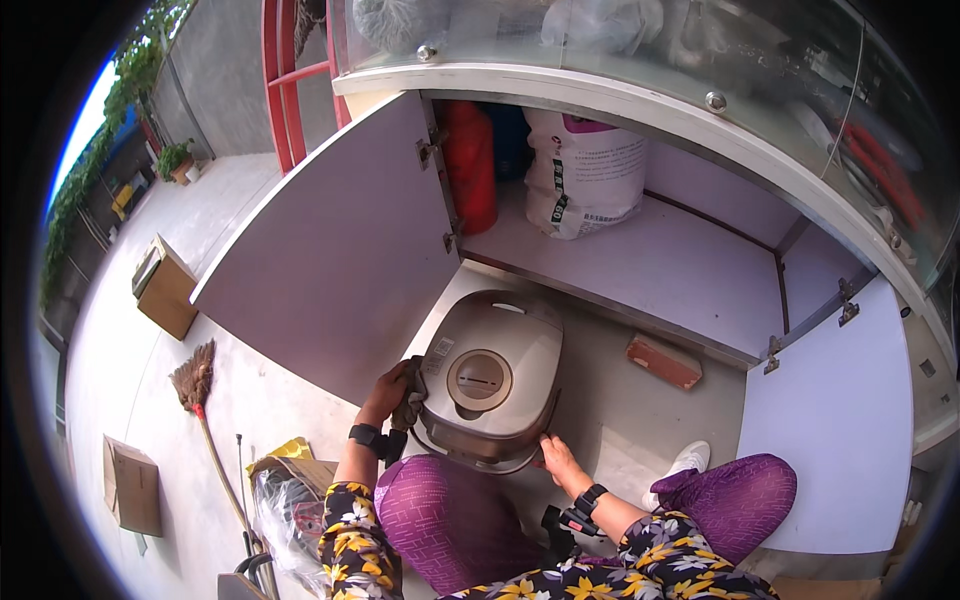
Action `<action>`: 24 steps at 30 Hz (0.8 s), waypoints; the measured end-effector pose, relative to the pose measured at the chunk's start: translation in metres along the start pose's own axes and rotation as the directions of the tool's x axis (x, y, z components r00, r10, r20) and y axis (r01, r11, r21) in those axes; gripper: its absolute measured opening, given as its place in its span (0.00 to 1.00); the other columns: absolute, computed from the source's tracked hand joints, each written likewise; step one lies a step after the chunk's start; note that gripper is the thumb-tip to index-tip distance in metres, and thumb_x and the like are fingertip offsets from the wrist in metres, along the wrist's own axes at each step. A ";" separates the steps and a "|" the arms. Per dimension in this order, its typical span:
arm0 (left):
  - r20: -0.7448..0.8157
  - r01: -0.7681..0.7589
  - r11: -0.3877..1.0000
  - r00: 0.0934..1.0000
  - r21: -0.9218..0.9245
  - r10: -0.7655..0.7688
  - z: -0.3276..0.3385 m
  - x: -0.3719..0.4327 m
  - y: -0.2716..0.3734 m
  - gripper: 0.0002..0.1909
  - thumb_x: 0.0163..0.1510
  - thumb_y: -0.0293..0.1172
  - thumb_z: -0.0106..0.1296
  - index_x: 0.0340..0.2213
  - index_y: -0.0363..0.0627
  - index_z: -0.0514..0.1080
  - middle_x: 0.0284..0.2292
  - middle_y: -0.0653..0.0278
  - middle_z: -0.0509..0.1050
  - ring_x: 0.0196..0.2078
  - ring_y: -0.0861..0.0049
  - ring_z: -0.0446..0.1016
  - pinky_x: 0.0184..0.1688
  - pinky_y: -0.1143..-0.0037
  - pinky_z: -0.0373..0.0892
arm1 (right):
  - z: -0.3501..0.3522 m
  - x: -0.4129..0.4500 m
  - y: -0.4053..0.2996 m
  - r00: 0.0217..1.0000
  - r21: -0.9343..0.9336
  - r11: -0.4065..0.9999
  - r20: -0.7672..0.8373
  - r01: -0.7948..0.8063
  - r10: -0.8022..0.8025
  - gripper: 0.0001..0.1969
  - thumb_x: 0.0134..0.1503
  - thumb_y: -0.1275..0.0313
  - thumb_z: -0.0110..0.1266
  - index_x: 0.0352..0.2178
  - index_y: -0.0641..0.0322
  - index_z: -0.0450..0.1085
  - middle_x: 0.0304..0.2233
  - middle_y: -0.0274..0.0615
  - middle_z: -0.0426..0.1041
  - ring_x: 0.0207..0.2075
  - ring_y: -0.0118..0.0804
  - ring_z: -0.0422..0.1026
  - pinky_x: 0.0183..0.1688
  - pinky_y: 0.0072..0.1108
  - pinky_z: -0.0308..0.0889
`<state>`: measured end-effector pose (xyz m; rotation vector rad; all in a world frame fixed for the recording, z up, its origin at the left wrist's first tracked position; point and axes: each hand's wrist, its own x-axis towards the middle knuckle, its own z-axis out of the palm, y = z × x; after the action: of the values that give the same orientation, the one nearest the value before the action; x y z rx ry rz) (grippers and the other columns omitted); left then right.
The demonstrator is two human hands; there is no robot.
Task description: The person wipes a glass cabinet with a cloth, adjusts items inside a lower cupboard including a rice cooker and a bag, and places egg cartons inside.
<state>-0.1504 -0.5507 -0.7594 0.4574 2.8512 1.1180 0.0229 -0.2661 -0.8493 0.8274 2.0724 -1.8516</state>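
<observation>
Before my knees is a rice cooker (517,375) with a pale lid and a round vent cap. My left hand (388,390) holds a grey-brown cloth (409,397) against the cooker's left side. On the near right side, the fingers of my right hand (559,459) touch the cooker by its carrying handle (495,471); the fingertips are partly hidden there. Behind it stands a low cabinet with both doors swung out. On the cabinet shelf (637,259) are a white printed sack (589,176) and a red container (471,169).
The left cabinet door (337,240) and right door (829,420) flank the cooker. A red brick (664,361) lies on the floor by the cabinet base. To the left are a broom (196,379), cardboard boxes (166,292) and a plastic bag (289,517). Glass panels (637,45) rise above the cabinet.
</observation>
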 end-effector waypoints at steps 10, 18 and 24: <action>0.302 0.289 0.944 0.924 -0.158 -0.233 0.014 -0.007 -0.042 0.16 0.49 0.33 0.38 0.40 0.39 0.64 0.32 0.56 0.71 0.34 0.72 0.68 0.37 0.76 0.62 | 0.004 0.003 -0.002 0.974 0.199 0.978 0.225 -0.062 0.016 0.23 0.55 0.55 0.27 0.33 0.67 0.58 0.22 0.42 0.66 0.21 0.35 0.68 0.24 0.27 0.68; 0.226 0.383 0.874 0.918 -0.298 -0.325 0.028 -0.049 -0.027 0.15 0.50 0.33 0.36 0.32 0.34 0.65 0.27 0.57 0.70 0.31 0.75 0.67 0.33 0.76 0.63 | -0.014 0.002 -0.036 0.958 0.367 0.910 0.271 -0.194 0.095 0.21 0.54 0.53 0.27 0.30 0.60 0.59 0.17 0.40 0.65 0.17 0.35 0.68 0.16 0.20 0.63; 0.372 0.614 0.697 0.786 -0.370 -0.494 0.040 -0.056 0.007 0.22 0.50 0.40 0.40 0.36 0.28 0.63 0.30 0.56 0.70 0.32 0.75 0.68 0.35 0.78 0.64 | -0.053 0.030 -0.063 0.998 0.186 0.981 0.051 -0.051 0.042 0.23 0.53 0.51 0.28 0.28 0.61 0.60 0.14 0.37 0.63 0.12 0.28 0.63 0.10 0.17 0.51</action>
<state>-0.0891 -0.5356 -0.7880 -0.2836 2.1313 1.4185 -0.0268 -0.2091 -0.8038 0.8594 1.8560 -2.0433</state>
